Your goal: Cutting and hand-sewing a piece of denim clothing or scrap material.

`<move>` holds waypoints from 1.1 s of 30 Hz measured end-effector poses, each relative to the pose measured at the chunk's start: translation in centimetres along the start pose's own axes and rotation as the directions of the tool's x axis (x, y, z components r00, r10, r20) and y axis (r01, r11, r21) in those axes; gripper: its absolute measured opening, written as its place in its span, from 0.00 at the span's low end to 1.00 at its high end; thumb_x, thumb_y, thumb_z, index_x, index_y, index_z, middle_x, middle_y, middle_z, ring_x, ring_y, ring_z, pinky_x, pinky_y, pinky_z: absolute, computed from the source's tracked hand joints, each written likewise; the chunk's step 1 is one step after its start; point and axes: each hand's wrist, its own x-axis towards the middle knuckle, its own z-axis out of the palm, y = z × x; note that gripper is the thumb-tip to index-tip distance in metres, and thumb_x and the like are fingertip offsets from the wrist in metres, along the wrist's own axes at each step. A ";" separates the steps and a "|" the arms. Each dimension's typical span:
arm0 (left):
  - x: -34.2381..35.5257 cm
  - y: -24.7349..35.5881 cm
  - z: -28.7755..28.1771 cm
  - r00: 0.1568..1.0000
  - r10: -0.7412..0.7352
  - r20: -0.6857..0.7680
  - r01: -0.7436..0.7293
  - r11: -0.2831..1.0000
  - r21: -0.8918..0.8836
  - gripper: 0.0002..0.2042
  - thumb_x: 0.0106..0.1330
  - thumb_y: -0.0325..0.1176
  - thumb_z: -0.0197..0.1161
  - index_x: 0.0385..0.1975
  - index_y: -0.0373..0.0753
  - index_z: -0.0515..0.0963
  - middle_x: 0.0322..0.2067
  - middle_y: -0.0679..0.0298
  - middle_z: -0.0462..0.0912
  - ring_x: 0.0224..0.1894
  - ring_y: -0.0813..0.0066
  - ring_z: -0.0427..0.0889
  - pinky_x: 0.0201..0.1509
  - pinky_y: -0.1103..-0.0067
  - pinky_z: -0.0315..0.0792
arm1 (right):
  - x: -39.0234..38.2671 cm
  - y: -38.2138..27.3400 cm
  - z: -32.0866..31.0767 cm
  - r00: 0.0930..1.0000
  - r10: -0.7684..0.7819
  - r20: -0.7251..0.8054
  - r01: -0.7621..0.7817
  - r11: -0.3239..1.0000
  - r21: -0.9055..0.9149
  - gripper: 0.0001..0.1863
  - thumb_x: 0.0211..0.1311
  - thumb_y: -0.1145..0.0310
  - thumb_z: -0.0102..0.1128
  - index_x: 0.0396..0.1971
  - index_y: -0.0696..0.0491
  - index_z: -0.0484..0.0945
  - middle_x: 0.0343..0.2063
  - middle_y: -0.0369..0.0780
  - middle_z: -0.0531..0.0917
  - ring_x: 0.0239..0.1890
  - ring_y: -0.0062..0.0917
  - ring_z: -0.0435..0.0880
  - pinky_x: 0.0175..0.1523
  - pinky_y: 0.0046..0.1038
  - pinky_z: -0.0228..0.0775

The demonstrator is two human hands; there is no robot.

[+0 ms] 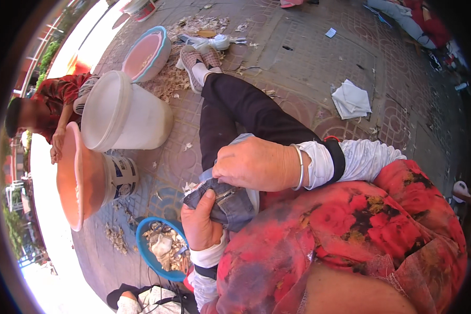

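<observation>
A piece of grey-blue denim cloth with a metal zipper point(226, 198) lies over my lap. My left hand point(201, 225) grips its near left edge, the thumb pressed on top. Above it, my right hand point(261, 165) is closed, its fingertips curled down at the cloth's upper edge. Whether something small is pinched in those fingertips is hidden. Pale scraps show at the cloth's left edge, close to both hands. Just left of my left hand stands a blue basin point(141, 245) holding pale, shredded-looking pieces point(165, 246).
A white bucket point(146, 118) stands ahead on the left, beside an orange basin point(91, 178) resting on a printed bucket point(123, 178). Another person point(63, 102) sits behind them. A pink basin point(144, 55), scattered scraps point(193, 26) and white sheets point(350, 99) lie on the paving.
</observation>
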 end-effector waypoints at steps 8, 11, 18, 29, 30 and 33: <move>-0.2 -0.1 -0.4 0.999 -0.003 0.041 0.002 1.000 0.023 0.10 0.55 0.20 0.56 0.38 0.32 0.73 0.35 0.60 0.78 0.36 0.72 0.77 0.43 0.78 0.70 | 0.1 -0.6 0.6 0.999 -0.047 0.015 0.049 0.987 -0.151 0.07 0.43 0.68 0.55 0.19 0.55 0.70 0.20 0.40 0.73 0.22 0.31 0.77 0.26 0.27 0.70; -0.4 -0.3 -0.4 0.999 0.018 0.049 -0.019 1.000 0.024 0.10 0.55 0.20 0.56 0.38 0.32 0.73 0.35 0.60 0.78 0.37 0.72 0.77 0.44 0.77 0.70 | 0.2 -0.6 0.5 0.996 -0.088 -0.010 0.085 0.984 -0.158 0.07 0.42 0.68 0.56 0.19 0.55 0.70 0.20 0.40 0.73 0.20 0.30 0.76 0.24 0.27 0.70; -0.4 -0.2 0.2 0.997 0.043 0.058 -0.041 0.998 -0.045 0.10 0.57 0.21 0.53 0.39 0.32 0.71 0.35 0.58 0.78 0.38 0.69 0.78 0.45 0.75 0.71 | -0.6 1.8 -1.6 0.944 0.127 -0.303 -0.183 0.969 -0.164 0.05 0.43 0.73 0.54 0.22 0.56 0.69 0.21 0.39 0.70 0.23 0.31 0.74 0.28 0.28 0.67; -0.4 -0.7 0.8 0.999 0.039 0.021 -0.040 0.998 0.039 0.09 0.57 0.23 0.53 0.39 0.33 0.70 0.36 0.58 0.77 0.38 0.68 0.76 0.45 0.73 0.70 | -1.3 0.8 -0.4 0.985 0.078 -0.154 -0.031 0.957 0.288 0.05 0.50 0.69 0.55 0.24 0.54 0.73 0.23 0.39 0.73 0.28 0.33 0.75 0.32 0.30 0.67; -0.5 -0.7 0.8 0.999 0.044 0.030 -0.046 0.997 0.058 0.10 0.57 0.22 0.54 0.39 0.34 0.70 0.36 0.59 0.77 0.38 0.69 0.76 0.45 0.74 0.70 | -1.2 0.7 -0.3 0.985 0.078 -0.155 -0.030 0.957 0.290 0.05 0.50 0.69 0.55 0.24 0.54 0.73 0.23 0.39 0.73 0.28 0.33 0.75 0.32 0.30 0.67; -0.6 -0.5 0.9 0.998 0.034 0.061 -0.037 0.998 0.054 0.10 0.56 0.22 0.55 0.38 0.34 0.70 0.35 0.59 0.77 0.38 0.70 0.76 0.45 0.74 0.69 | -1.1 0.5 0.0 0.990 0.122 -0.072 -0.100 0.961 0.256 0.05 0.50 0.70 0.54 0.24 0.55 0.72 0.23 0.40 0.74 0.27 0.34 0.75 0.32 0.31 0.67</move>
